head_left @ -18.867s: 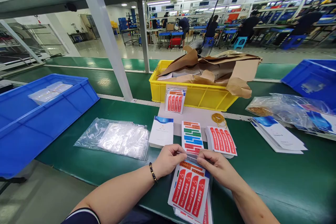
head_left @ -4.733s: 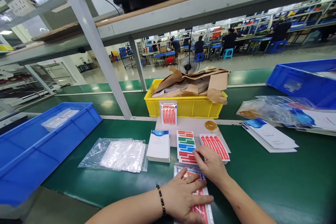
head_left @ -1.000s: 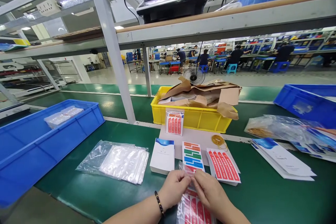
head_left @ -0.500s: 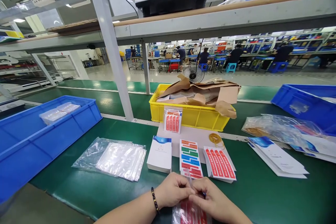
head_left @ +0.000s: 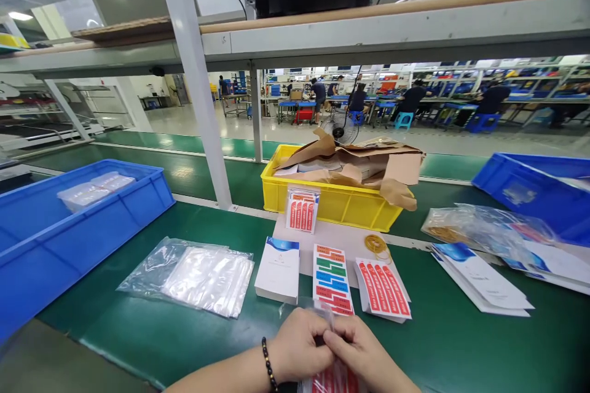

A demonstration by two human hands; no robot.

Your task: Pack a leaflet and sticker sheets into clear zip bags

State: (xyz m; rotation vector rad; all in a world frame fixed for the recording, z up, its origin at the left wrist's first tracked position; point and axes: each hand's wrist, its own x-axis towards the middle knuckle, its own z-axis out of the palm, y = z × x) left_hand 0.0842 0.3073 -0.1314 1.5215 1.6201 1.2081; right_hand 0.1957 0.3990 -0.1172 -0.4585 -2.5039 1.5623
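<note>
My left hand (head_left: 299, 345) and my right hand (head_left: 357, 350) meet at the bottom edge, both pinched on the top of a clear plastic bag (head_left: 329, 376) holding red sticker sheets. Just beyond my fingers lie a stack of multicoloured sticker sheets (head_left: 332, 269), a stack of red sticker sheets (head_left: 382, 288) to its right and a pile of white booklets (head_left: 279, 260) to its left. A black bead bracelet is on my left wrist.
A pile of empty clear bags (head_left: 193, 270) lies at left on the green belt (head_left: 483, 344). A blue bin (head_left: 69, 245) stands far left, a yellow crate (head_left: 341, 206) with brown paper behind, more booklets (head_left: 479, 270) and a second blue bin (head_left: 534, 196) at right. People work in the background.
My hands have drawn closer to me and lower in view, still pinching the bag's top. The view has tilted up slightly; the stacks on the belt stay put.
</note>
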